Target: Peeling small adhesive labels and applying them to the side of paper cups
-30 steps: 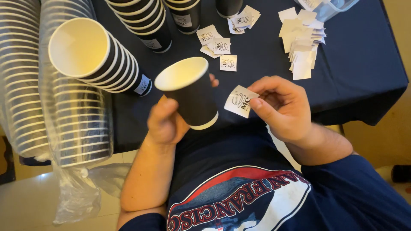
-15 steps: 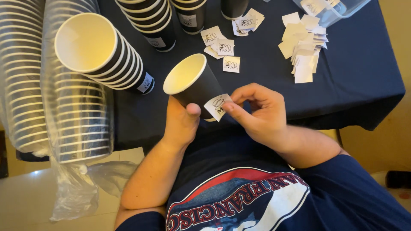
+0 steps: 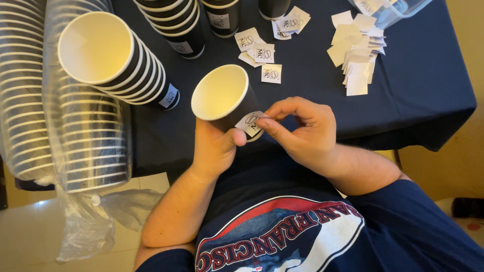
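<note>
Change since earlier: both hands had drawn together; the white square sticker (image 3: 250, 122), held clear of the black paper cup (image 3: 225, 103) a second before, now lay against the cup's side wall.
Cup position: tilted, its white mouth turned up toward the camera, held above the near edge of the dark blue tablecloth (image 3: 413, 100).
Left hand (image 3: 214, 148): wrapped around the cup's lower body from below, thumb laid beside the sticker's lower corner.
Right hand (image 3: 302, 128): thumb and forefinger pinched on the sticker's right edge, other fingers curled loosely, wrist bent inward.
Risk: the sticker could have gone on crooked or creased, since only one edge seemed pressed to a curved wall and the cup was gripped low.
Second risk: a hard squeeze might have dented the thin cup.
Nearby: a leaning stack of black cups (image 3: 121, 63) to the left, sleeved cup stacks in clear plastic (image 3: 91, 136), loose printed stickers (image 3: 271, 73) and a heap of blank backing squares (image 3: 355, 50) on the cloth.
</note>
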